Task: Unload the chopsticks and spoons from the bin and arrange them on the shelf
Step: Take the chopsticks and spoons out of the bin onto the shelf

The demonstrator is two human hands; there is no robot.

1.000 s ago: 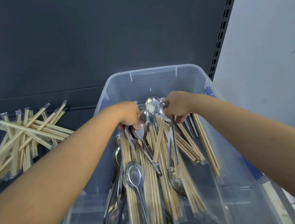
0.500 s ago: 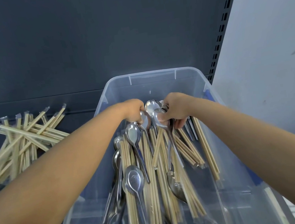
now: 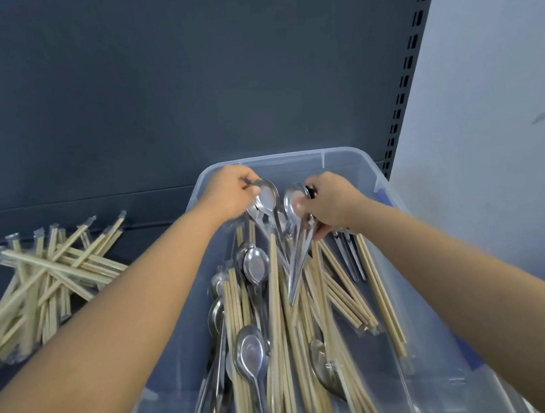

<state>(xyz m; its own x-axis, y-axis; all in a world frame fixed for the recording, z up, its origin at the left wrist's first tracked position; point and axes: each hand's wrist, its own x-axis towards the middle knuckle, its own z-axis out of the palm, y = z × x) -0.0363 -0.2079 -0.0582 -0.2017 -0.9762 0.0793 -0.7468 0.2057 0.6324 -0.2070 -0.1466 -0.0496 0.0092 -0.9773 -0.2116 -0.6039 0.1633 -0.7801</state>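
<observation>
Spoons (image 3: 268,196) gripped in left hand (image 3: 228,192) and right hand (image 3: 332,203), handles blurred.

spoons (image 3: 256,266): glossy metal | chopsticks (image 3: 277,307): pale wood (clear-wrapped, seemingly) | bin (image 3: 377,174): translucent plastic | shelf (image 3: 129,210): matt dark

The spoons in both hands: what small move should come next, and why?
Probably lift both bunches straight up: the left hand and right hand each grip spoons near the bowls, and the handles hang among the chopsticks in the bin.
</observation>
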